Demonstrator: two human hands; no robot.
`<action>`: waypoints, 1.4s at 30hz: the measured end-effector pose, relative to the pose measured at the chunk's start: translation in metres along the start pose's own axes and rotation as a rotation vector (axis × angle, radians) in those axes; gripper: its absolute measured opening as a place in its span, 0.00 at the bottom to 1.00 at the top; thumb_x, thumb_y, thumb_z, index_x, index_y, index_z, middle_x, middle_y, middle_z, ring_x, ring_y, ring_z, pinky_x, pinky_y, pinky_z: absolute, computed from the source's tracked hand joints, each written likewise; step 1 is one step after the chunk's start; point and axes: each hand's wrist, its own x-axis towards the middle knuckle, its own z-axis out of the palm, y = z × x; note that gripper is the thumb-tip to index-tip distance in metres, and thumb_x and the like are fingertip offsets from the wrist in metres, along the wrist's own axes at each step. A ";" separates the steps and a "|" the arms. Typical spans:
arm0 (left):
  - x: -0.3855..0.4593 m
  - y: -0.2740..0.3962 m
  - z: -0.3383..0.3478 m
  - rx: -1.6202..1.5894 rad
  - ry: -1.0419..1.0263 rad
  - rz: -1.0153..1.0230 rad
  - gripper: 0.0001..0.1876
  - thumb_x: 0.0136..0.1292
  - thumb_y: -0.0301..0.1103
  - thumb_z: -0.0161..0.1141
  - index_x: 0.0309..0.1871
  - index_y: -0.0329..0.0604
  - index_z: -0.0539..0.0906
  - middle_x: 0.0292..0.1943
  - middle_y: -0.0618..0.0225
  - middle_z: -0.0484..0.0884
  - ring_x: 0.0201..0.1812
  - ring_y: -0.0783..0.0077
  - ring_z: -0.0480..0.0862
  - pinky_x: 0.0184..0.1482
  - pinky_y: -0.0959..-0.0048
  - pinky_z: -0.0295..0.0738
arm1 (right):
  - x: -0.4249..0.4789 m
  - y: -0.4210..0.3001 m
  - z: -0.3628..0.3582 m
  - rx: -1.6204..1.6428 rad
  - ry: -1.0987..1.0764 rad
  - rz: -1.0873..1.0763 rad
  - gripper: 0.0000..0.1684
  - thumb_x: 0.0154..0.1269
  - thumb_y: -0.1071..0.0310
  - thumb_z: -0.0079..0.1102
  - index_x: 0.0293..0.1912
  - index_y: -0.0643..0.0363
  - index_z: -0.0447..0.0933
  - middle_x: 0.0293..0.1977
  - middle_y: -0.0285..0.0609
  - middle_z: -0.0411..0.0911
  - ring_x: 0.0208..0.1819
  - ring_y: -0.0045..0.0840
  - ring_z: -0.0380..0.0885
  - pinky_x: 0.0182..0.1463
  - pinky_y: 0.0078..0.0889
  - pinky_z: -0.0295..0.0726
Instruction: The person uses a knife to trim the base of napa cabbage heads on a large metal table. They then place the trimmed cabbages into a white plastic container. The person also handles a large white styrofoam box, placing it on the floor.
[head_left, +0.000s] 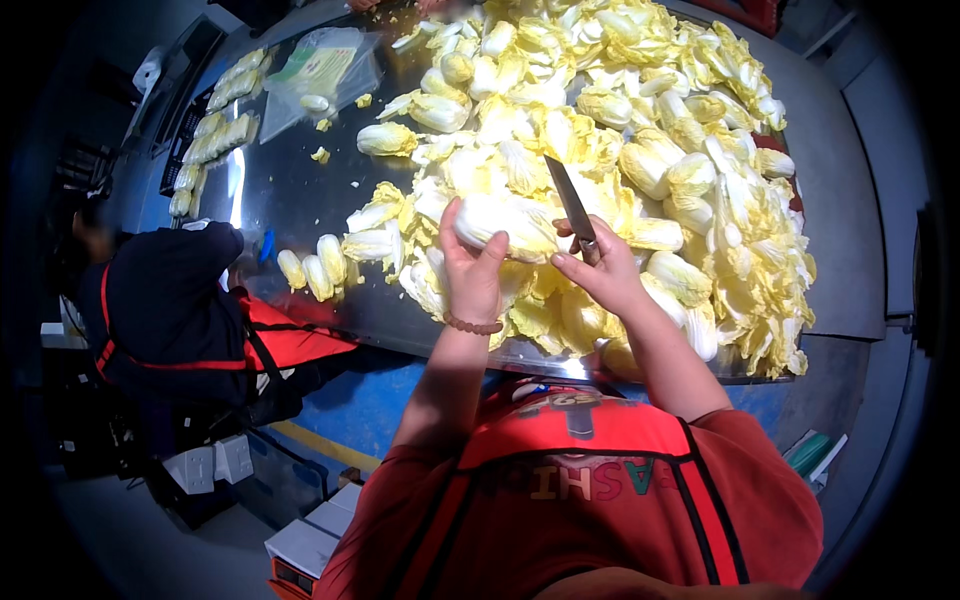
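Note:
A napa cabbage head (504, 223) lies across my left hand (474, 274), with the thumb at its near side and the fingers behind its white base. In my right hand (600, 262) is a knife (570, 196), gripped by its handle, the blade pointing up and away. The right fingers sit close to the leafy end of the same head; whether they touch it I cannot tell. Beneath and beyond both hands spreads a large pile of napa cabbage heads and loose yellow leaves (570, 139) on the metal table (285, 180).
Several small trimmed heads (319, 274) stand left of the pile. Wrapped cabbage packs (220, 141) line the table's far left side, near plastic bags (322, 67). A co-worker in dark clothing and a red apron (187, 315) is at my left. White boxes (315, 525) sit behind on the floor side.

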 end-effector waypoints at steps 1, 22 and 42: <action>-0.001 0.001 -0.001 0.070 -0.067 0.018 0.37 0.59 0.24 0.64 0.69 0.48 0.56 0.60 0.61 0.68 0.60 0.65 0.71 0.61 0.65 0.70 | 0.001 0.001 0.002 0.016 0.014 -0.006 0.24 0.55 0.66 0.68 0.52 0.59 0.74 0.43 0.32 0.74 0.42 0.16 0.70 0.45 0.22 0.71; -0.010 0.008 -0.013 0.454 -0.168 0.015 0.36 0.52 0.18 0.61 0.66 0.40 0.61 0.57 0.61 0.71 0.57 0.66 0.74 0.60 0.66 0.70 | -0.005 -0.016 -0.018 0.254 -0.188 0.304 0.18 0.54 0.70 0.68 0.46 0.61 0.78 0.35 0.32 0.80 0.35 0.12 0.75 0.37 0.20 0.75; -0.005 -0.013 -0.012 -0.313 -0.231 -0.328 0.32 0.69 0.56 0.48 0.64 0.38 0.65 0.53 0.58 0.76 0.53 0.62 0.77 0.58 0.64 0.72 | 0.004 0.008 0.035 0.551 -0.045 0.330 0.30 0.55 0.63 0.71 0.54 0.64 0.72 0.43 0.36 0.75 0.45 0.17 0.73 0.50 0.23 0.73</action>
